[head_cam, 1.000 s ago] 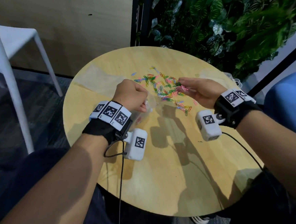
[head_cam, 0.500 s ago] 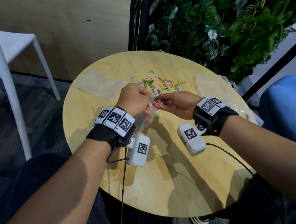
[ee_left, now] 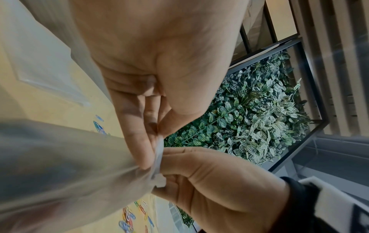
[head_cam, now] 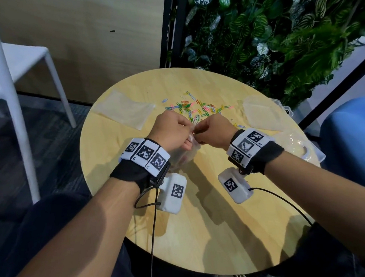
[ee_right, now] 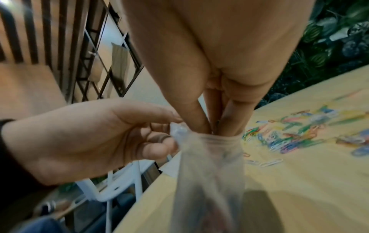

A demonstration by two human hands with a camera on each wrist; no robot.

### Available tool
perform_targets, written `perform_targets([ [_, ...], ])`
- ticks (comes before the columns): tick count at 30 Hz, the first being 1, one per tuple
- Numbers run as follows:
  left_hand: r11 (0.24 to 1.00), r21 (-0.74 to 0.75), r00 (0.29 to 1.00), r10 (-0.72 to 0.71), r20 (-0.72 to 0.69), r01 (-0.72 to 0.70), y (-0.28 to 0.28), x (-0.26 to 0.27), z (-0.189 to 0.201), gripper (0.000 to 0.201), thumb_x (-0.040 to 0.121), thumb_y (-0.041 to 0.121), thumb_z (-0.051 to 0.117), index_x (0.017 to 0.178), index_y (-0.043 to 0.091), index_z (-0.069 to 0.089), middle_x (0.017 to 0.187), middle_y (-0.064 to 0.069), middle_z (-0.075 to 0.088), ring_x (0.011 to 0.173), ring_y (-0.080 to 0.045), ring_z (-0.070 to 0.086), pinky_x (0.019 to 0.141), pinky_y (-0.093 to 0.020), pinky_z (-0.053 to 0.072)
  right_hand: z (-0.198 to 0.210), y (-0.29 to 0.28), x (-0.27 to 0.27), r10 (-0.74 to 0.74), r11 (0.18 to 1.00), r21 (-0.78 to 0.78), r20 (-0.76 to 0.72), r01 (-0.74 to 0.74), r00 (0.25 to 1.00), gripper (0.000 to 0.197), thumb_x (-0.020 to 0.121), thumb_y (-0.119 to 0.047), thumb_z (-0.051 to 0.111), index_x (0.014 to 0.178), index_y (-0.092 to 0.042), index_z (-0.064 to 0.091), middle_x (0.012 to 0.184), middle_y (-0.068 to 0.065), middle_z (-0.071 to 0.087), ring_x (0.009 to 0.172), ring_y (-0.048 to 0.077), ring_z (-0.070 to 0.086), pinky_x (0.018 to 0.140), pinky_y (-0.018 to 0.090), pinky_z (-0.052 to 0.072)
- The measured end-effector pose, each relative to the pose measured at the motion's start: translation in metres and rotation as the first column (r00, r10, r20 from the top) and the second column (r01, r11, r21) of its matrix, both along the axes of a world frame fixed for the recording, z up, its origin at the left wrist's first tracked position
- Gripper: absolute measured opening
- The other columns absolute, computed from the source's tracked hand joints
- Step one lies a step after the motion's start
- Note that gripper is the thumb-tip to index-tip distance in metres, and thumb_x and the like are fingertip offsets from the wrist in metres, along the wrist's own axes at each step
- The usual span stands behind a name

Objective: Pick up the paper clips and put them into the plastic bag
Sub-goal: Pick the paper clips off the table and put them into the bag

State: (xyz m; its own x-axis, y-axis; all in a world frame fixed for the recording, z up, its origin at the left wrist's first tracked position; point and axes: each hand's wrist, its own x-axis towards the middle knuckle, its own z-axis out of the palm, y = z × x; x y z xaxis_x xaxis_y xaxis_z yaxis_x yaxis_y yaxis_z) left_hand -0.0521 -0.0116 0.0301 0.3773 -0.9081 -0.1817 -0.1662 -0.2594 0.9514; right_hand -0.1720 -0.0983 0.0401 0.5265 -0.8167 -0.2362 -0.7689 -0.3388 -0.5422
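Observation:
A heap of coloured paper clips [head_cam: 196, 109] [ee_right: 295, 134] lies on the far middle of the round wooden table [head_cam: 204, 223]. Just in front of it a small clear plastic bag [head_cam: 185, 155] [ee_right: 209, 173] [ee_left: 60, 165] hangs upright. My left hand [head_cam: 189, 135] [ee_left: 157, 141] [ee_right: 173, 132] pinches its rim between thumb and fingers. My right hand [head_cam: 198, 134] [ee_right: 216, 127] has its bunched fingertips dipped into the bag's mouth, pinched on paper clips that barely show between them. What the bag holds is blurred.
Flat empty plastic bags lie on the table at far left [head_cam: 123, 110] and far right [head_cam: 261, 111]. A clear plastic box [head_cam: 303, 151] sits at the right edge. A white chair [head_cam: 10, 74] stands left, a plant wall [head_cam: 278, 34] behind, a blue seat [head_cam: 354, 137] right.
My right hand left the heap with paper clips pinched in it, moved left to the bag, and its fingertips now sit in the bag's mouth. The left hand kept holding the bag.

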Motion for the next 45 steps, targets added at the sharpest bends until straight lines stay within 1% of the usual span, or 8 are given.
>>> perform_targets([
  [10,0.999,-0.031,1.000,0.012,0.011,-0.011,0.003,0.002,0.002,0.012,0.097,0.007,0.062,0.093,0.006,0.073,0.065,-0.008,0.072,0.059,-0.024,0.073,0.065,-0.035,0.063,0.003,0.004,0.000,0.260,0.915,-0.288,-0.109,-0.281,0.959,0.022,0.084,-0.006,0.060,0.094,-0.012,0.079,0.077,0.000,0.072,0.058,0.002,0.052,0.068,0.012,0.036],
  [13,0.998,-0.041,0.996,0.048,0.072,-0.045,0.005,0.010,0.004,0.013,0.097,0.006,0.062,0.096,0.006,0.074,0.067,-0.008,0.072,0.057,-0.022,0.074,0.062,-0.032,0.064,0.012,-0.004,-0.005,0.277,0.961,-0.021,0.157,-0.277,0.948,0.019,0.086,-0.002,0.063,0.101,-0.004,0.075,0.082,0.005,0.073,0.063,-0.006,0.063,0.067,0.007,0.047],
  [16,0.995,-0.058,0.990,0.085,0.114,-0.079,0.009,0.021,0.007,0.015,0.097,0.003,0.060,0.098,0.008,0.075,0.068,-0.010,0.072,0.051,-0.017,0.071,0.056,-0.026,0.062,0.011,-0.035,-0.034,-0.008,0.994,0.101,0.404,-0.036,0.915,0.015,0.090,-0.002,0.062,0.102,-0.003,0.072,0.094,0.017,0.072,0.077,0.021,0.072,0.063,0.023,0.059],
  [18,0.993,-0.067,0.989,0.100,0.111,-0.093,0.011,0.027,0.008,0.016,0.097,0.002,0.060,0.098,0.008,0.075,0.066,-0.008,0.071,0.049,-0.016,0.069,0.054,-0.024,0.060,-0.006,-0.069,-0.066,-0.165,0.983,-0.052,0.165,0.176,0.972,0.033,0.085,-0.022,0.072,0.115,-0.009,0.068,0.109,0.013,0.069,0.076,0.025,0.071,0.057,0.022,0.057],
  [22,0.992,-0.065,0.987,0.112,0.115,-0.105,0.011,0.031,0.008,0.014,0.096,0.004,0.062,0.098,0.009,0.075,0.065,-0.005,0.071,0.049,-0.016,0.070,0.054,-0.026,0.061,-0.047,-0.107,-0.111,-0.265,0.964,-0.109,-0.409,0.241,0.873,0.128,0.034,-0.080,0.072,0.140,-0.014,0.044,0.134,0.016,0.054,0.107,0.033,0.062,0.089,0.046,0.055],
  [29,0.994,-0.059,0.984,0.102,0.146,-0.094,0.005,0.032,0.007,0.015,0.096,0.005,0.061,0.097,0.008,0.076,0.069,-0.009,0.073,0.051,-0.019,0.072,0.054,-0.024,0.060,-0.059,-0.095,-0.073,-0.162,0.985,-0.119,-0.379,0.126,0.911,0.082,0.050,-0.061,0.083,0.109,-0.010,0.060,0.116,0.014,0.060,0.102,0.031,0.059,0.088,0.041,0.052],
  [38,0.995,-0.055,0.984,0.087,0.154,-0.079,0.006,0.036,0.007,0.018,0.096,0.005,0.058,0.096,0.010,0.075,0.073,-0.010,0.074,0.055,-0.022,0.074,0.058,-0.029,0.062,-0.065,-0.097,0.007,-0.009,0.973,-0.216,-0.380,-0.079,0.925,0.076,0.080,-0.048,0.071,0.145,-0.026,0.040,0.140,0.017,0.039,0.114,0.034,0.055,0.094,0.036,0.045],
  [45,0.997,-0.041,0.988,0.069,0.141,-0.064,0.007,0.039,0.006,0.015,0.097,0.007,0.059,0.098,0.009,0.074,0.072,-0.010,0.075,0.054,-0.020,0.073,0.057,-0.027,0.061,-0.062,-0.090,0.002,0.044,0.892,-0.395,-0.407,-0.219,0.912,0.021,0.088,-0.018,0.062,0.103,-0.011,0.076,0.093,0.009,0.075,0.089,0.027,0.065,0.081,0.027,0.051],
])
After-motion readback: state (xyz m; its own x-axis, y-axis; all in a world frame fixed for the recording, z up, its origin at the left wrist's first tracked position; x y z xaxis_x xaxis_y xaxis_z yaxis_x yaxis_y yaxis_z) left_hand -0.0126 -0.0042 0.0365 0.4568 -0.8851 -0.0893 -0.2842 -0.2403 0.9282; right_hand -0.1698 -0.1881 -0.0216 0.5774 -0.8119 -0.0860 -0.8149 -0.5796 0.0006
